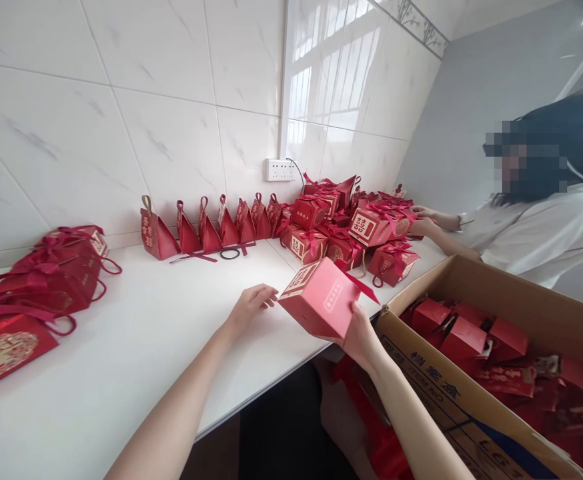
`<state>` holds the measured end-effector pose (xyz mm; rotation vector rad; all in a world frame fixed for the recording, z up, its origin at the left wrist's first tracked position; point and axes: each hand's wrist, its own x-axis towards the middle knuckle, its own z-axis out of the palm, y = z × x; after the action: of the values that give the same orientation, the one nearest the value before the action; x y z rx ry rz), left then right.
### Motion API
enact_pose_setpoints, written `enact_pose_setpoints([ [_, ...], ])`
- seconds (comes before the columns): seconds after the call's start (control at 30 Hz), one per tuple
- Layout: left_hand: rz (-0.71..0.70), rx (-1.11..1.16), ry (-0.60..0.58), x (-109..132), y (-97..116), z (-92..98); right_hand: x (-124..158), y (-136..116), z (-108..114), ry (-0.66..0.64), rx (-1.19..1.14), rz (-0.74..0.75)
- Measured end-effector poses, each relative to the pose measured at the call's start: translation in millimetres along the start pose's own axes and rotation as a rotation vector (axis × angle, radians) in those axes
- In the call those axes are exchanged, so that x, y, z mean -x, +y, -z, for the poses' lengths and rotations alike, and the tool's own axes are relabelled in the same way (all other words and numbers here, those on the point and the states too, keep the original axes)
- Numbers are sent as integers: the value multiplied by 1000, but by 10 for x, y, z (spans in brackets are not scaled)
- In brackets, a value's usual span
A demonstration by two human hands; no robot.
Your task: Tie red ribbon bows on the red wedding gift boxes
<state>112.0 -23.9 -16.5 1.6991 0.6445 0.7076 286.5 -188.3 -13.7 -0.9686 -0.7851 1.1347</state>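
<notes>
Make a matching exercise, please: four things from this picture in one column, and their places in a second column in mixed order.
Things:
1. red box
2. cardboard carton
3. wall socket
4. black ring

Places:
A. on the tiled wall
B. flat on the white table
C. held in the right hand
D. at the right, with red boxes inside

Pairs: 1-C, 2-D, 3-A, 4-B

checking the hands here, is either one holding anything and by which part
The right hand holds a red gift box by its lower right corner, tilted above the white table edge. The left hand holds nothing; its fingertips reach toward the box's left corner.
</notes>
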Motion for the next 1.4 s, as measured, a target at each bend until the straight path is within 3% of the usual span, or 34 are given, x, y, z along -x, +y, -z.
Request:
enact_pose_setpoints([
  [0.1,-29,-18,4,21,41,-42,88,-33,13,45,-38,10],
  [0.2,-206,-43,76,114,149,-211,166,-31,-12,259,139,201],
  [0.27,-360,-125,16,201,230,-388,231,-11,-55,438,323,318],
  [0.33,-443,-225,-72,275,283,-560,319,20,-98,534,492,380],
  [0.43,-451,-268,-79,318,288,-680,499,60,-94,421,670,417],
  [0.53,-501,-248,-133,309,237,-615,714,24,22,201,788,469],
  [0.63,-676,-305,-205,330,193,-561,929,-133,183,145,871,539],
  [0.7,-828,-339,-307,370,198,-621,1078,-278,271,147,973,551],
  [0.77,-919,-344,-429,416,241,-758,1240,-413,334,75,1111,508],
  [0.87,-917,-318,-547,452,355,-1030,1497,-550,414,-7,1255,412],
  [1.0,-860,-236,-704,355,443,-1404,1825,-693,581,99,1365,328],
  [1.07,-805,-204,-686,244,423,-1610,1965,-808,715,220,1428,332],
  [1.17,-760,-302,-522,42,357,-1974,2123,-1051,994,542,1524,407],
  [1.27,-806,-472,-363,-144,290,-2365,2220,-1305,1345,819,1694,451],
  [1.4,-800,-564,-191,-287,156,-2723,2284,-1469,1791,883,1875,393],
])
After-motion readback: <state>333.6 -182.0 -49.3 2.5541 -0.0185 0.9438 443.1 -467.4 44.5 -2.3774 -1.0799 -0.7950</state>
